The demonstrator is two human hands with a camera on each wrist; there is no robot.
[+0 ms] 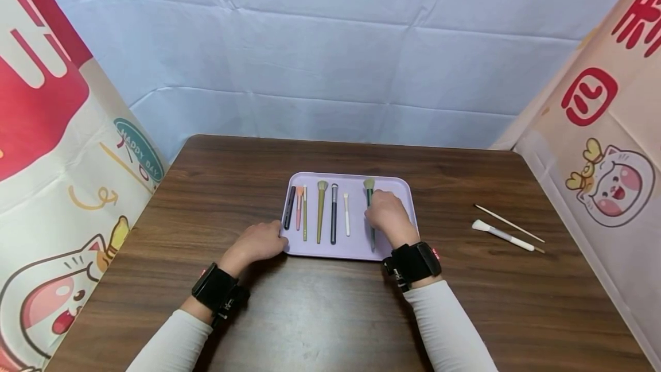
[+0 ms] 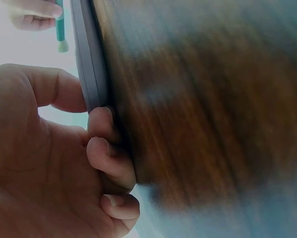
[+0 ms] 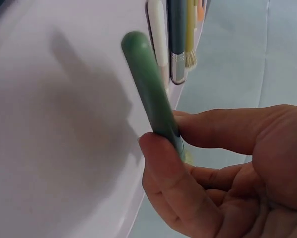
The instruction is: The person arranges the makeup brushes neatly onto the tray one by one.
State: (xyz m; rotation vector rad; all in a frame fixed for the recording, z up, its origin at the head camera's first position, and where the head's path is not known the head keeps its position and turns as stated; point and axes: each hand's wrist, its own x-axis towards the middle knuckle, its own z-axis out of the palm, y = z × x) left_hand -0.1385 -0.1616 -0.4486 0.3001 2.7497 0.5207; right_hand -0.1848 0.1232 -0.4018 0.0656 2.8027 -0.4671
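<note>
Head view: the green brush (image 1: 369, 185) ran fore-and-aft over the right of the tray (image 1: 330, 252), in the right hand (image 1: 388, 214); left wrist: the left hand (image 2: 54, 144) gripped the tray's edge; right wrist: thumb and finger pinched the green brush.

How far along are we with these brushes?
Apparently most of the way, if the tray is being filled. Done: six brush-like tools lie in a row on it. In hand: the right hand pinches a green brush over the tray; the left hand holds the tray's edge. Still to go, probably: the white brush and thin stick on the table.
</note>
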